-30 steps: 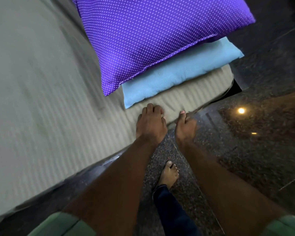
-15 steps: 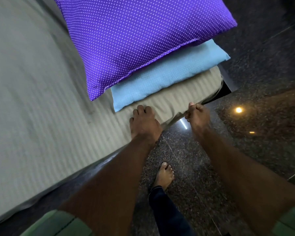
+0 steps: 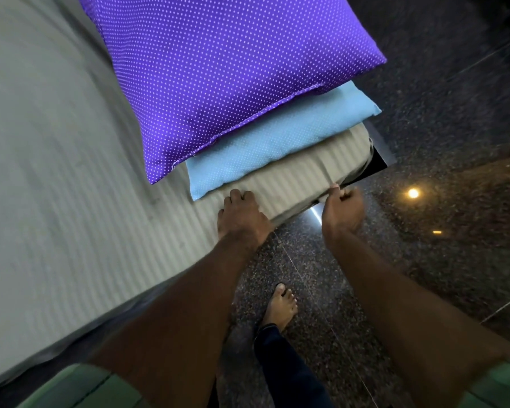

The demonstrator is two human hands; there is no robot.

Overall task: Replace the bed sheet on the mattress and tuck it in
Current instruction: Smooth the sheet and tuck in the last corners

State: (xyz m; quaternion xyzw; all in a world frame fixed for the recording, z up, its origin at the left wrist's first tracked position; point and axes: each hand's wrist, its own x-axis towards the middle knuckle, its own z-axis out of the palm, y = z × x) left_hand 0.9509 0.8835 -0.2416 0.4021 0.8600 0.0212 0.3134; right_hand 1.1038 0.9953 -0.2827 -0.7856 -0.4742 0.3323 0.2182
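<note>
The sheet (image 3: 71, 201) is lying spread over the mattress, striped and pale. Right hand (image 3: 340, 212) is pinching the sheet's edge near the corner, fingers curled tight. Left hand (image 3: 242, 219) is pressing down on the sheet by the blue pillow (image 3: 277, 142), fingers bent. Purple pillow (image 3: 233, 78) is sitting on the blue one. A bare foot (image 3: 280, 307) is standing on the dark floor (image 3: 424, 260) beside the sheet.

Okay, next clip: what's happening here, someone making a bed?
Yes. A person stands barefoot beside the mattress, working on the striped grey bed sheet along its near edge. The left hand presses down on the sheet at the edge, just below the light blue pillow. The right hand pinches the sheet's hanging edge near the corner, apparently about to tuck it. A purple dotted pillow lies on the blue one. The floor is dark and glossy.
</note>
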